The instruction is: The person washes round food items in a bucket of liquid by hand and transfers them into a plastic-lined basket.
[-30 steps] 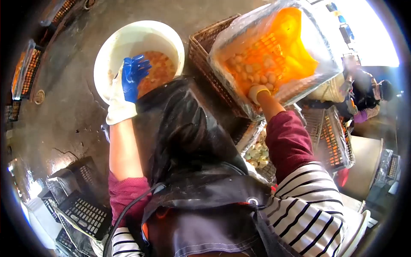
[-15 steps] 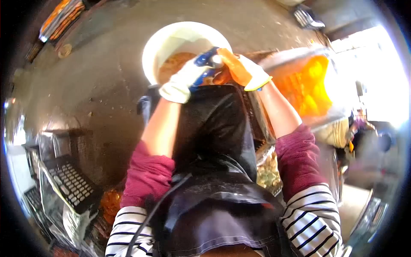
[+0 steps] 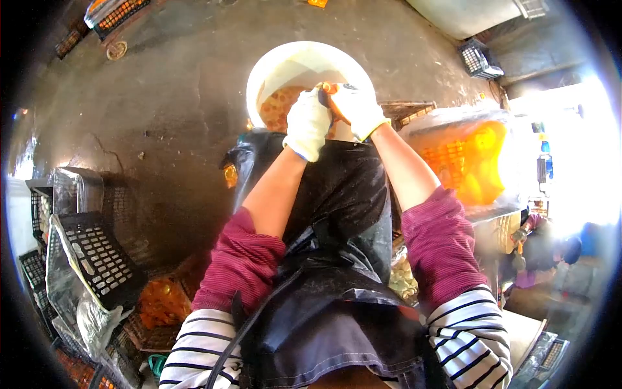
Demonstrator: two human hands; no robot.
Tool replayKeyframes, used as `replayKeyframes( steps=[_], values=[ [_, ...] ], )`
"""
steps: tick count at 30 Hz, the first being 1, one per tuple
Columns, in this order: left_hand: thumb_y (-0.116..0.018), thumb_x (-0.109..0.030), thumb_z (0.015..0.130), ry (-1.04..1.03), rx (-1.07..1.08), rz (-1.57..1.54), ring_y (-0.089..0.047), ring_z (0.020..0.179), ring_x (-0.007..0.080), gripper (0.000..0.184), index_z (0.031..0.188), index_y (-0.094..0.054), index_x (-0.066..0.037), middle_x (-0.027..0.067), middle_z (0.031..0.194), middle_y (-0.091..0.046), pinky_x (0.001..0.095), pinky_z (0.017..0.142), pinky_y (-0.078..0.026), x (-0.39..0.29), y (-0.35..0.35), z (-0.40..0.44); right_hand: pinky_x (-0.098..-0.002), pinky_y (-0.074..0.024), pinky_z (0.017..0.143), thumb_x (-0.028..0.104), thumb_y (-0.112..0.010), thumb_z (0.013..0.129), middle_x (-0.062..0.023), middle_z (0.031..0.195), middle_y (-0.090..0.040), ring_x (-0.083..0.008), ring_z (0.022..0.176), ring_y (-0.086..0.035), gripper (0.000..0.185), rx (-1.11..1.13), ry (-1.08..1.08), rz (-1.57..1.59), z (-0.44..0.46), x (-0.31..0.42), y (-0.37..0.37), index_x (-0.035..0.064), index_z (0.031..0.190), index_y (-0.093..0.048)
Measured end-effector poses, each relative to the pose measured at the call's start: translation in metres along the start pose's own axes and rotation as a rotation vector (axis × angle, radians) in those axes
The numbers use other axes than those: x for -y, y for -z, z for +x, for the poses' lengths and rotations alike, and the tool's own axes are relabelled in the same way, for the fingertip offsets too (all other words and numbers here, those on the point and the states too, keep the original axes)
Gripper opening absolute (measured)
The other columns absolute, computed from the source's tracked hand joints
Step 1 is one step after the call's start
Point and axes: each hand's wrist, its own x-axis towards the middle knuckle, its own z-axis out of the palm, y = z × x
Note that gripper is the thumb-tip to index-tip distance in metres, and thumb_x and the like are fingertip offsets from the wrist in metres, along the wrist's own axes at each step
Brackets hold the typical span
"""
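Note:
A white bucket (image 3: 311,52) stands in front of me, with many orange-brown pieces (image 3: 282,107) inside it. Over its near side, my left hand (image 3: 307,123) and my right hand (image 3: 353,109) meet at the fingertips, both in pale work gloves. The fingers of both are curled together, and whatever they hold is hidden. A bit of orange shows between them; I cannot tell whether it is glove coating or a held piece. My black apron (image 3: 324,168) lies over my lap and reaches the bucket's near rim.
At right lies something bright orange (image 3: 466,162) under clear plastic. A black crate (image 3: 107,266) leans at left, beside a crate of orange pieces (image 3: 165,301). Pale pieces (image 3: 402,279) sit by my right leg. Another person (image 3: 541,243) is at far right.
Both hands have turned so the backs of the gloves show rather than the blue and orange coating. They remain together over the bucket. The view has shifted, so the bucket appears farther right.

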Motion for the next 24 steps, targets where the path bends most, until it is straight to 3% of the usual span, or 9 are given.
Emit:
replayKeyframes(
  steps=[2,5,8,10,11,15,18,21,24],
  values=[
    [-0.04,-0.031,0.093,0.107,0.087,-0.011,-0.055,0.1,0.0252,0.037,0.116,-0.058,-0.008,0.0147,0.105,-0.062,0.0321,0.089,-0.04,-0.01,0.008,-0.001,-0.0322,-0.0453,0.08,0.031,-0.04,0.089,-0.0117,0.098,-0.063,-0.0248,0.092,-0.059,0.034,-0.084,0.02,0.004,0.0,-0.002,-0.009,0.0049,0.097,-0.061],
    [-0.06,-0.019,0.08,-0.198,-0.074,0.34,-0.06,0.084,0.0315,0.03,0.106,-0.056,-0.005,0.0156,0.093,-0.062,0.0383,0.074,-0.049,0.006,0.0,0.003,-0.0317,-0.0489,0.072,0.018,-0.049,0.087,-0.0137,0.086,-0.065,-0.0233,0.08,-0.062,0.023,-0.248,0.018,0.26,-0.002,-0.003,-0.017,0.001,0.094,-0.061],
    [-0.061,-0.019,0.079,-0.364,-0.208,0.335,-0.061,0.082,0.0304,0.025,0.101,-0.058,-0.006,0.0152,0.088,-0.062,0.0375,0.073,-0.049,0.012,-0.002,0.002,-0.0327,-0.0496,0.073,0.016,-0.048,0.089,-0.0137,0.087,-0.065,-0.0236,0.081,-0.062,0.022,-0.233,0.005,0.449,-0.004,-0.003,-0.014,-0.0005,0.097,-0.06],
    [-0.061,-0.017,0.078,-0.174,-0.128,-0.063,-0.061,0.08,0.0298,0.021,0.096,-0.061,-0.007,0.0149,0.083,-0.062,0.0368,0.071,-0.049,0.012,0.001,0.004,-0.0345,-0.0506,0.072,0.015,-0.048,0.09,-0.0141,0.087,-0.064,-0.0244,0.079,-0.063,0.022,-0.237,-0.139,1.03,0.007,-0.024,-0.047,-0.002,0.1,-0.058],
    [-0.061,-0.017,0.077,-0.078,-0.088,-0.262,-0.062,0.079,0.0295,0.019,0.094,-0.062,-0.007,0.0148,0.081,-0.062,0.0364,0.07,-0.049,0.012,0.003,0.006,-0.0352,-0.0511,0.07,0.016,-0.048,0.09,-0.014,0.088,-0.064,-0.0248,0.077,-0.063,0.023,-0.168,-0.106,1.068,0.008,-0.031,-0.049,-0.0023,0.101,-0.057],
    [-0.055,-0.017,0.085,-0.55,-0.079,0.33,-0.062,0.073,0.026,0.016,0.088,-0.065,-0.004,0.0151,0.082,-0.064,0.0331,0.064,-0.048,0.0,0.026,0.01,-0.0357,-0.0527,0.064,0.016,-0.052,0.09,-0.0143,0.089,-0.062,-0.0256,0.071,-0.064,0.026,-0.005,-0.108,1.519,-0.005,-0.024,-0.022,-0.0031,0.107,-0.054],
    [-0.051,-0.021,0.089,0.279,-0.058,-0.817,-0.058,0.068,0.0185,0.023,0.088,-0.064,-0.001,0.0115,0.08,-0.063,0.0314,0.061,-0.047,0.005,0.009,0.014,-0.0339,-0.0527,0.061,0.013,-0.057,0.088,-0.0133,0.09,-0.062,-0.0251,0.069,-0.064,0.027,0.06,-0.05,1.87,-0.007,-0.017,-0.011,-0.0024,0.11,-0.053],
    [-0.051,-0.023,0.09,0.352,-0.072,-0.722,-0.054,0.067,0.0142,0.027,0.088,-0.064,0.001,0.0081,0.077,-0.062,0.0305,0.06,-0.045,0.014,0.007,0.023,-0.0306,-0.0499,0.077,0.008,-0.055,0.087,-0.0108,0.103,-0.06,-0.0217,0.086,-0.06,0.031,0.157,0.006,1.996,-0.005,-0.012,-0.012,0.0,0.116,-0.051],
    [-0.05,-0.024,0.09,0.415,-0.117,-0.701,-0.055,0.068,0.0155,0.029,0.088,-0.063,0.002,0.0091,0.078,-0.063,0.0304,0.062,-0.045,-0.002,0.015,0.016,-0.031,-0.0505,0.068,0.007,-0.058,0.086,-0.01,0.096,-0.061,-0.0216,0.075,-0.06,0.028,0.047,-0.04,1.911,-0.011,0.006,-0.004,-0.0006,0.112,-0.053]
  ],
)
